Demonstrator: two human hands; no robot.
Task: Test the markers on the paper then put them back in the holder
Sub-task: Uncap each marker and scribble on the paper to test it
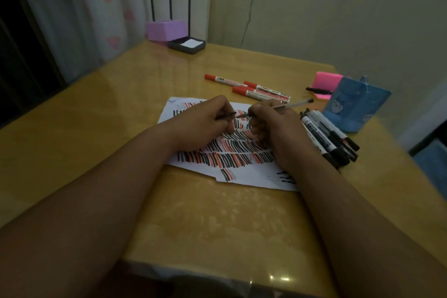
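A yellowish table (96, 128) carries everything, and both hands work over a sheet of paper (242, 179) that lies under them, covered in rows of short black and red strokes. The right hand (273, 126) has its fingers curled tight round a slim clear pen (290, 105). The pen's tip points left, just above the paper, and its barrel slants up and away to the right past the knuckles. The left hand (205, 123) pinches a thin dark cap (226, 115) between thumb and fingers. The cap's open end faces the pen tip, and a small gap lies between them. Right of the pen grip and a little beyond it stands the blue holder (355, 106), and a pile of black markers (324, 135) lies between that hand and the holder, just beside the wrist. Beyond both hands, three red markers (254, 89) lie on the table. A pink note pad (326, 82) sits behind the holder.
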